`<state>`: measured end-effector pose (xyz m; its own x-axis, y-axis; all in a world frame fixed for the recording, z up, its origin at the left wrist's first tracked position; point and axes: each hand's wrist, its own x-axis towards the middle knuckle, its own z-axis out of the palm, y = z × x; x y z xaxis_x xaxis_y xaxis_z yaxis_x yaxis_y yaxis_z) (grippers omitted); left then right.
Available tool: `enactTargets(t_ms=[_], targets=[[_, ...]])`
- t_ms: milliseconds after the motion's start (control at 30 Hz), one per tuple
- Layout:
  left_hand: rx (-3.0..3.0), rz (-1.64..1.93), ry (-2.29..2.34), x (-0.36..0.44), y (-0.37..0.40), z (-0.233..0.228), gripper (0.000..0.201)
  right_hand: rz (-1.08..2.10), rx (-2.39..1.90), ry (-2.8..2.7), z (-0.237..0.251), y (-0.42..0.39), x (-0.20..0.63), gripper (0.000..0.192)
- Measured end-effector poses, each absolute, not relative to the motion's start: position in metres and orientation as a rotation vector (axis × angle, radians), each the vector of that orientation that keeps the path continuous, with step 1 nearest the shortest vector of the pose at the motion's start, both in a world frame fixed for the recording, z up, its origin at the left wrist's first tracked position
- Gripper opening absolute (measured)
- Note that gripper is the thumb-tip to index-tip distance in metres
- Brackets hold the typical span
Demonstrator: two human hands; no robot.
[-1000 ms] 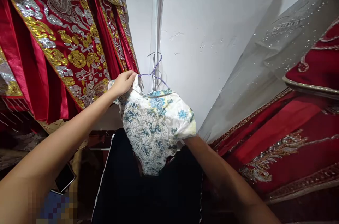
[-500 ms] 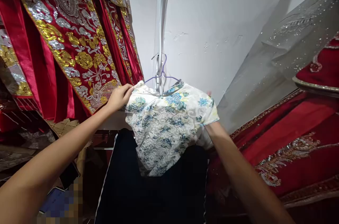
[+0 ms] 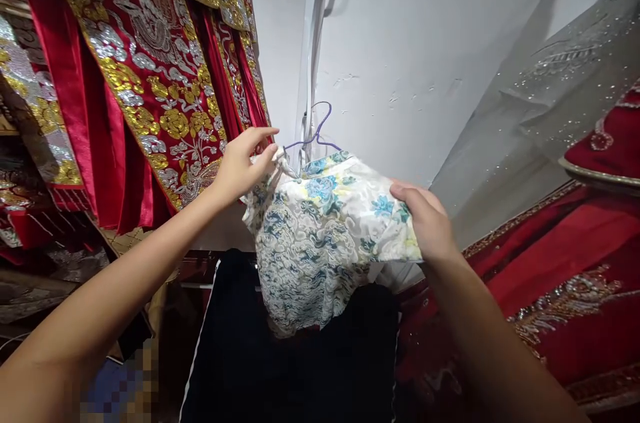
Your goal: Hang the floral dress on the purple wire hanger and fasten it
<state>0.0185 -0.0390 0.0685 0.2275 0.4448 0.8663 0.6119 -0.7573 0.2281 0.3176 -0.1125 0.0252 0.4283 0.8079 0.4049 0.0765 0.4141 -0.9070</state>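
Note:
A white short-sleeved blouse point(image 3: 320, 250) with blue, green and yellow flowers and a stand-up collar hangs on a thin purple hanger point(image 3: 323, 133). My left hand point(image 3: 245, 166) is at the shoulder left of the collar. Its thumb presses the bunched fabric and its index finger sticks out above. On the other side, my right hand point(image 3: 425, 220) grips the blouse's right-side shoulder and sleeve, thumb on top; its other fingers are mostly hidden. The hanger's hook shows above the collar, next to a pale hanging strap point(image 3: 313, 30).
Red costumes with gold and silver sequins point(image 3: 175, 120) hang close on the left. To the right are a sheer sparkly cloth point(image 3: 505, 116) and red beaded garments point(image 3: 575, 263). Black cloth with a white edge point(image 3: 300, 376) lies below the blouse. Behind stands a white wall point(image 3: 400, 43).
My right hand has come into sight over the sleeve, where before it was behind the blouse. My left hand has moved right toward the collar, bunching the fabric there.

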Motion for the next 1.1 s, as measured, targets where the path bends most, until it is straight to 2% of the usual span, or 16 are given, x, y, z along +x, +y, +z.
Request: enactTargets(t_ms=[200,300,400,433,533,667,800,867,1000,1100], targets=[[-2.534,-1.618,-1.043,0.030,-0.073,0.087,0.037,0.634,-1.015,-1.020,0.034,-0.131,0.311,0.025],[-2.656,-1.667,-1.092,0.032,-0.083,0.091,0.040,0.723,-0.993,-1.415,0.030,-0.168,0.300,0.022],[-2.865,-1.451,-1.252,0.036,-0.088,0.090,0.037,0.740,-0.868,-1.985,0.021,-0.202,0.278,0.023],[-2.917,-1.356,-1.325,0.037,-0.088,0.088,0.038,0.715,-0.787,-2.184,0.018,-0.207,0.272,0.025],[-3.012,-1.194,-1.446,0.037,-0.091,0.082,0.050,0.603,-0.524,-2.561,0.010,-0.201,0.264,0.050],[-3.081,-1.185,-1.419,0.024,-0.105,0.081,0.061,0.208,-0.683,-2.365,-0.002,-0.152,0.277,0.042],[-3.311,-1.210,-1.306,0.015,-0.119,0.089,0.065,-0.199,-0.851,-2.214,-0.015,-0.104,0.280,0.091],[-3.415,-1.227,-1.238,0.016,-0.118,0.090,0.066,-0.302,-0.839,-2.237,-0.018,-0.091,0.274,0.100],[-3.377,-1.552,-1.229,0.009,-0.092,0.085,0.065,-0.410,-0.899,-2.211,-0.004,-0.075,0.274,0.082],[-3.193,-1.794,-1.337,-0.016,-0.059,0.077,0.081,-0.499,-1.016,-2.154,0.021,-0.056,0.284,0.071]])
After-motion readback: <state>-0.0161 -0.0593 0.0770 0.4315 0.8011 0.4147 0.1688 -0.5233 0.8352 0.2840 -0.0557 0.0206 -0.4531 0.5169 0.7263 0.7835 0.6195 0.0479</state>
